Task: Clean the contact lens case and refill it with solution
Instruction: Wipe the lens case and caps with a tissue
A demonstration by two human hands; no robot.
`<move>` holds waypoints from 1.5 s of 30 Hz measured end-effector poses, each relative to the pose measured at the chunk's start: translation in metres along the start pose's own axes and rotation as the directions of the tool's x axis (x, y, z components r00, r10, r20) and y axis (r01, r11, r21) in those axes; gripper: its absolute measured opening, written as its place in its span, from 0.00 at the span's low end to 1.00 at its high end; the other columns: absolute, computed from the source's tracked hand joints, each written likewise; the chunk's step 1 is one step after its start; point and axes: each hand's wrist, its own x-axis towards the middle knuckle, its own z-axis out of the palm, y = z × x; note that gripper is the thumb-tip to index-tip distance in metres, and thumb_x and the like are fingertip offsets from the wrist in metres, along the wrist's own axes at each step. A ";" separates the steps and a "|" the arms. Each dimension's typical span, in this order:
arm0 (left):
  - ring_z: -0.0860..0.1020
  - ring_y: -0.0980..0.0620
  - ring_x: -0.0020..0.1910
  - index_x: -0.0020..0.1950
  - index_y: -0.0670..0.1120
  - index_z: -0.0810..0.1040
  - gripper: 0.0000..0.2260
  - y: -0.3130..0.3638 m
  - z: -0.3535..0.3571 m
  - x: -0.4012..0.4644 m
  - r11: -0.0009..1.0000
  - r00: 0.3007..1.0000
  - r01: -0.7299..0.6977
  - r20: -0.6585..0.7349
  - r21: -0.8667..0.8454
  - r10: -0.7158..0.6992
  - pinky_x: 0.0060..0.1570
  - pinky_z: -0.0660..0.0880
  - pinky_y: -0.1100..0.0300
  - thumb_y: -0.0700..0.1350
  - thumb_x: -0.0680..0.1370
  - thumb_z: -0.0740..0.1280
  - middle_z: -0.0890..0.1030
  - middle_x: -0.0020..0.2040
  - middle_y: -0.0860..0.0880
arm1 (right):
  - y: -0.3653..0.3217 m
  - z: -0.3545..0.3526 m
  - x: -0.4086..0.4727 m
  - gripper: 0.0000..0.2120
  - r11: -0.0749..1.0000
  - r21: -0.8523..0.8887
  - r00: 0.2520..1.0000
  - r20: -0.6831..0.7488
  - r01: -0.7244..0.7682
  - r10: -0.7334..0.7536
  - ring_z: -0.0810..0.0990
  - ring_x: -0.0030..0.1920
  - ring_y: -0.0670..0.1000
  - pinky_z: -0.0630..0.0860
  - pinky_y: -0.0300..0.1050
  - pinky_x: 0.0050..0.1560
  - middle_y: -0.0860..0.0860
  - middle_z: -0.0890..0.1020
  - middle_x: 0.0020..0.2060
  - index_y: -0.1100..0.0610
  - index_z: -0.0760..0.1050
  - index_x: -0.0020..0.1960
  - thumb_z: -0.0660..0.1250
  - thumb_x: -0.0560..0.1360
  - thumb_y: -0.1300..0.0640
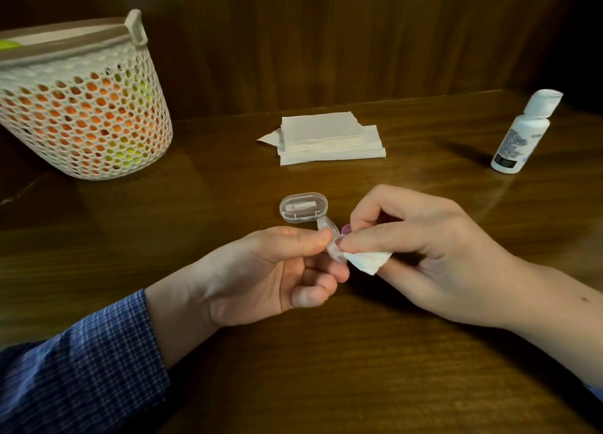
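Observation:
My left hand [261, 270] pinches a small clear contact lens case [331, 238] between thumb and fingers, just above the wooden table. My right hand [424, 247] pinches a folded white tissue piece [368, 260] and presses it against the case. A purple part [346, 229] of the case peeks out behind my right fingertips. A white solution bottle [522, 133] with its flip cap stands at the far right. A stack of white tissues [329, 138] lies at the back centre.
A clear oval plastic box [303, 207] sits on the table just behind my hands. A white perforated basket [81, 107] holding orange and yellow things stands at the back left. A dark wooden wall runs behind the table [359, 368].

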 end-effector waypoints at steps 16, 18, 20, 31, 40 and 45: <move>0.87 0.44 0.47 0.57 0.40 0.81 0.11 -0.015 0.009 -0.001 0.644 0.828 -0.282 -0.160 0.711 0.538 0.43 0.85 0.51 0.44 0.79 0.68 0.86 0.50 0.43 | 0.000 -0.015 0.011 0.08 0.123 0.756 0.674 0.483 -0.643 0.558 0.77 0.31 0.46 0.77 0.36 0.32 0.54 0.81 0.32 0.63 0.86 0.48 0.72 0.71 0.61; 0.88 0.45 0.43 0.58 0.44 0.81 0.11 -0.014 0.008 -0.001 0.680 0.824 -0.274 -0.198 0.680 0.531 0.40 0.85 0.53 0.46 0.77 0.68 0.87 0.49 0.44 | 0.000 -0.015 0.012 0.08 0.189 0.786 0.700 0.378 -0.589 0.606 0.77 0.33 0.45 0.77 0.36 0.33 0.53 0.83 0.33 0.59 0.87 0.46 0.72 0.70 0.58; 0.86 0.45 0.35 0.58 0.48 0.82 0.11 -0.013 0.006 -0.001 0.728 0.821 -0.289 -0.231 0.621 0.523 0.33 0.83 0.56 0.47 0.76 0.70 0.86 0.43 0.41 | -0.002 -0.014 0.012 0.10 0.324 0.771 0.726 0.246 -0.548 0.643 0.78 0.34 0.45 0.77 0.38 0.34 0.53 0.83 0.36 0.59 0.87 0.48 0.73 0.70 0.55; 0.85 0.44 0.35 0.59 0.45 0.81 0.14 -0.015 0.013 -0.001 0.781 0.827 -0.321 -0.244 0.536 0.507 0.33 0.82 0.58 0.45 0.75 0.72 0.86 0.43 0.39 | 0.003 -0.008 0.014 0.10 -0.031 0.815 0.681 0.504 -0.579 0.532 0.87 0.45 0.50 0.83 0.39 0.41 0.59 0.87 0.46 0.60 0.86 0.54 0.73 0.73 0.60; 0.86 0.44 0.38 0.61 0.44 0.79 0.12 -0.015 0.021 0.001 0.835 0.846 -0.214 -0.332 0.507 0.418 0.36 0.82 0.57 0.42 0.78 0.69 0.86 0.44 0.41 | 0.000 0.000 0.013 0.07 0.223 0.782 0.644 0.275 -0.582 0.714 0.84 0.41 0.50 0.81 0.37 0.40 0.62 0.87 0.45 0.65 0.85 0.53 0.71 0.76 0.65; 0.84 0.44 0.37 0.64 0.41 0.73 0.11 -0.010 0.022 0.002 0.897 0.859 -0.201 -0.370 0.393 0.354 0.33 0.82 0.56 0.36 0.82 0.64 0.86 0.43 0.41 | 0.001 -0.006 0.016 0.09 0.111 0.795 0.615 0.363 -0.596 0.700 0.85 0.40 0.50 0.81 0.39 0.35 0.60 0.87 0.41 0.61 0.86 0.50 0.75 0.71 0.60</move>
